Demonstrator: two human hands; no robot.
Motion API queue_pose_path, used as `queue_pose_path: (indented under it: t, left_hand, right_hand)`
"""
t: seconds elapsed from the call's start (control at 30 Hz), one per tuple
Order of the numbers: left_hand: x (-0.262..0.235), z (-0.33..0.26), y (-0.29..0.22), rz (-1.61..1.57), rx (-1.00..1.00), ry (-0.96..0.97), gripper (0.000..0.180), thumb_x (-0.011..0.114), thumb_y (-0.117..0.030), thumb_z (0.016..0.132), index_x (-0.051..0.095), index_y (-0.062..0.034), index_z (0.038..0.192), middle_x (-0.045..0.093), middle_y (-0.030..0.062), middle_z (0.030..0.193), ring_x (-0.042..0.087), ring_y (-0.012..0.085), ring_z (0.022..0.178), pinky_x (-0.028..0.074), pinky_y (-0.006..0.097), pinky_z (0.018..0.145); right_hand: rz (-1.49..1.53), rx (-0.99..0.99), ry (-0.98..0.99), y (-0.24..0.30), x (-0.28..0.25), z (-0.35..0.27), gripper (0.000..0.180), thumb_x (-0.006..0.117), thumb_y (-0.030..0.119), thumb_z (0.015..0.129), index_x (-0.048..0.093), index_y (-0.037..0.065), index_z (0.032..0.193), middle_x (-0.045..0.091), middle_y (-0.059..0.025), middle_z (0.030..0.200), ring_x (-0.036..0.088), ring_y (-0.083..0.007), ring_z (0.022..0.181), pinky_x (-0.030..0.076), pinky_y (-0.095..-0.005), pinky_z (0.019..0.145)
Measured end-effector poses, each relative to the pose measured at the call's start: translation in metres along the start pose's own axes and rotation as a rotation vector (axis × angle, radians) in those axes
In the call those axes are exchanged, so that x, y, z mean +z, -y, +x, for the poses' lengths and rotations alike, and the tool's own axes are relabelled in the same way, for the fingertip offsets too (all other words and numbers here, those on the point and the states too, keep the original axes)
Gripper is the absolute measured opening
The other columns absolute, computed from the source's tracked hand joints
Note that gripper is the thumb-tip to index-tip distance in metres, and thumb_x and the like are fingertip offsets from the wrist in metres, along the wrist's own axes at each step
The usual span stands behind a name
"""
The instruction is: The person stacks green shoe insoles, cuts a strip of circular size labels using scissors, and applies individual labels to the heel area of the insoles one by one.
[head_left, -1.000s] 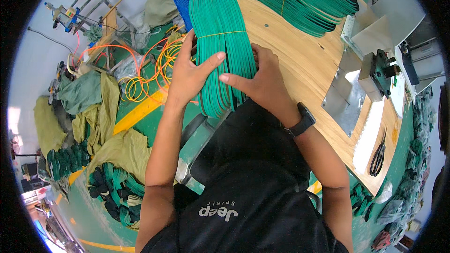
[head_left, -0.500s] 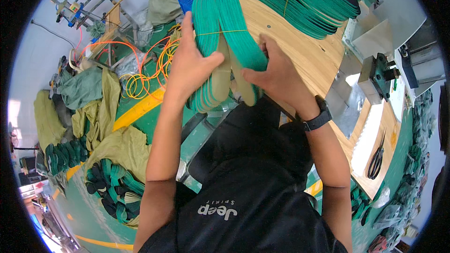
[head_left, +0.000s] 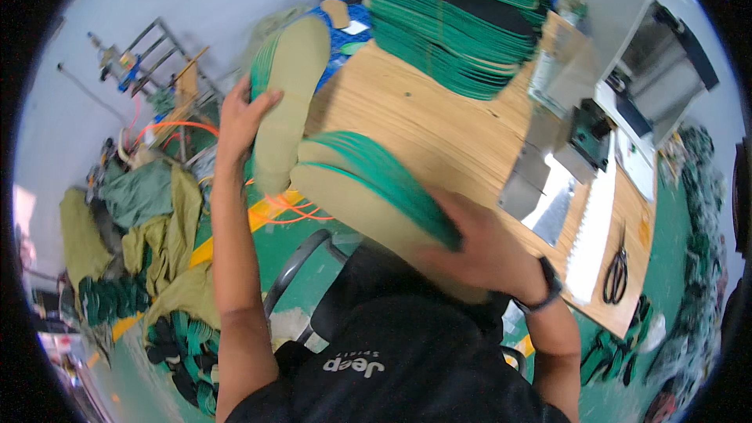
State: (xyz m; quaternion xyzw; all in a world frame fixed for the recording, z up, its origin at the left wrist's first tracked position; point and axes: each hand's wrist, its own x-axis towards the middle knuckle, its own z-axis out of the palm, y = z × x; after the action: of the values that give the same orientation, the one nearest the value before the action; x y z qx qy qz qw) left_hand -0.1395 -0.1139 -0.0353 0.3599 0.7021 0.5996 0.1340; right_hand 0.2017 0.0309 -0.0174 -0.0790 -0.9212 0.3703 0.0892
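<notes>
My left hand [head_left: 243, 121] is closed round a stack of insoles [head_left: 291, 86], thumb on its tan face, fingers behind the green edges. This stack stands nearly upright at the table's left corner. Blurred by motion, my right hand [head_left: 482, 247] grips the toe or heel end of a second stack of insoles [head_left: 352, 196], which slants from the table's near left corner down to the right. Its upper insoles fan out, green edges showing. The lower ends of both stacks lie close together; whether they touch, I cannot tell.
Tall bundles of green and black insoles [head_left: 454, 16] stand at the back of the wooden table [head_left: 439, 141]. Black scissors [head_left: 616, 274], a metal plate [head_left: 540, 188] and a dark clamp-like block [head_left: 587, 133] lie at the right. Behind the left stack is a blue crate [head_left: 356, 16]. Cloth sacks [head_left: 160, 211] lie left.
The banded bundle of insoles is now two separate stacks, one in each hand. My left hand has moved left, my right hand down. The yellow band no longer shows.
</notes>
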Motion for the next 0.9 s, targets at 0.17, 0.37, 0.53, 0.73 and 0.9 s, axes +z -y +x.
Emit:
queue_pose_path:
  t: [0.17,0.37,0.53,0.73,0.9]
  left_hand:
    - [0.004,0.063,-0.047,-0.05,0.228,-0.141,0.045,0.069,-0.018,0.081,0.055,0.0016,0.119,0.065,0.009,0.103,0.061,0.0138,0.086,0.05,0.029,0.077]
    - [0.071,0.155,-0.175,0.292,0.859,-0.132,0.071,0.069,-0.018,0.073,0.042,0.0011,0.135,0.058,0.0198,0.12,0.054,0.0248,0.113,0.042,0.033,0.097]
    - [0.132,0.233,-0.223,0.406,1.0,0.144,0.072,0.069,-0.021,0.073,0.041,-0.001,0.136,0.057,0.0203,0.121,0.056,0.028,0.111,0.043,0.034,0.096]
    - [0.201,0.272,-0.194,1.02,1.091,0.255,0.07,0.063,-0.048,0.081,0.047,-0.0061,0.134,0.043,0.0245,0.137,0.039,0.0424,0.127,0.034,0.04,0.105]
    - [0.169,0.171,-0.189,0.676,1.209,0.416,0.055,0.067,-0.028,0.084,0.049,-0.0032,0.13,0.061,0.012,0.117,0.058,0.0252,0.107,0.045,0.037,0.092]
  right_hand:
    - [0.0,0.051,-0.114,0.004,-0.033,-0.022,0.066,0.073,0.02,0.075,0.043,-0.003,0.129,0.056,-0.0244,0.113,0.054,-0.0412,0.105,0.046,-0.0416,0.089]
    - [-0.303,0.097,-0.228,-0.031,-0.051,-0.007,0.061,0.07,0.014,0.072,0.044,-0.003,0.125,0.055,-0.0241,0.112,0.054,-0.0406,0.103,0.046,-0.0433,0.088]
    - [-0.362,0.188,-0.207,-0.058,-0.028,0.002,0.054,0.07,0.014,0.069,0.048,-0.004,0.115,0.054,-0.0223,0.106,0.053,-0.0384,0.101,0.046,-0.0427,0.086]
    - [-0.481,0.14,-0.256,-0.054,-0.017,0.007,0.053,0.073,0.025,0.068,0.05,-0.003,0.107,0.055,-0.0195,0.098,0.054,-0.0347,0.096,0.047,-0.0421,0.081]
    - [-0.488,0.164,-0.293,-0.053,-0.024,0.008,0.043,0.071,0.028,0.071,0.052,-0.001,0.097,0.057,-0.0174,0.09,0.058,-0.0335,0.085,0.05,-0.041,0.07]
